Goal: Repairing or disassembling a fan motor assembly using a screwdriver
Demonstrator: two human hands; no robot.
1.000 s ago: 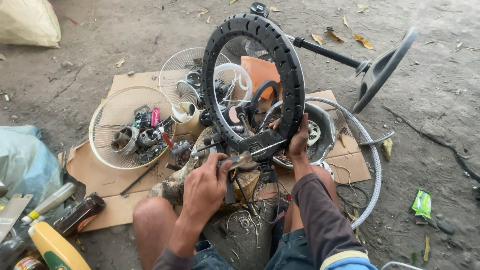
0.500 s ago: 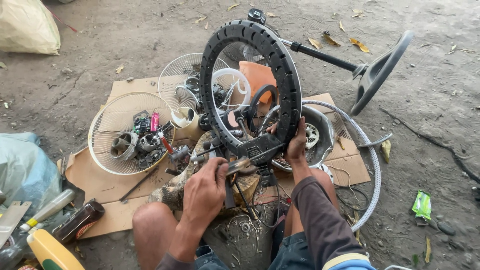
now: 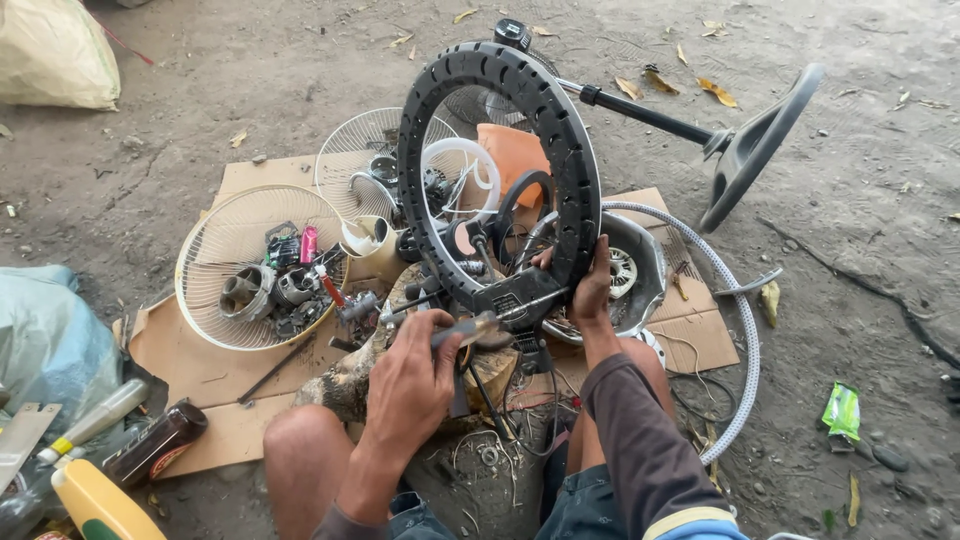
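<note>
Cardboard sheet [image 3: 190, 350] lies on bare ground and carries the work. A wire fan guard [image 3: 215, 240] on it holds loose small parts; a second guard [image 3: 360, 165] lies behind. A black stand with round base [image 3: 760, 140] lies tipped at the far right. The black ring lamp [image 3: 500, 170] stands upright in the centre, its lower bracket resting over a wooden block [image 3: 490, 370]. Right hand [image 3: 592, 290] has its fingers wrapped round the ring's lower rim, steadying it. Left hand [image 3: 410, 385] has its fingers closed on a slim hand tool [image 3: 470, 328], tip at the bracket. Judgement: dismantling is partly done; the ring remains whole and its bracket attached.
</note>
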